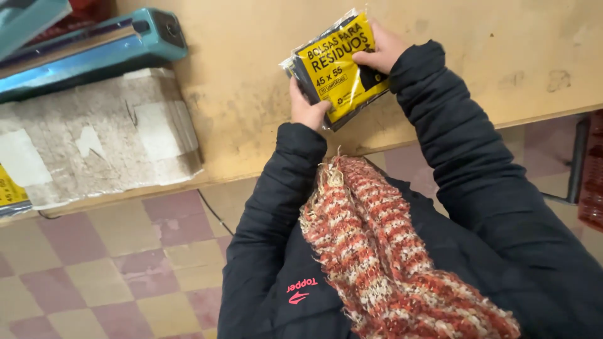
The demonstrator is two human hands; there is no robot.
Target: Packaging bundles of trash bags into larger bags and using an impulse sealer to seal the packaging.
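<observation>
Head view, looking down over the person's chest. Both hands grasp a flat plastic packet of black bags with a yellow label, held tilted just above the worn wooden desk. The left hand is closed on the packet's lower edge, thumb across the front of the label. The right hand is closed on the upper right corner, fingers curled over the edge. Both arms wear dark padded jacket sleeves; a red-and-cream knitted scarf hangs down the chest between them.

At the left of the desk lies a grey, rough block patched with pale tape, reaching to the desk's front edge. Behind it, touching or just beside its far side, rests a long teal bar-shaped appliance with a black end. A yellow-labelled item shows partly at the left frame edge. Below the desk, the floor is tiled in a pink-and-beige checker pattern, and a thin dark cable runs across it.
</observation>
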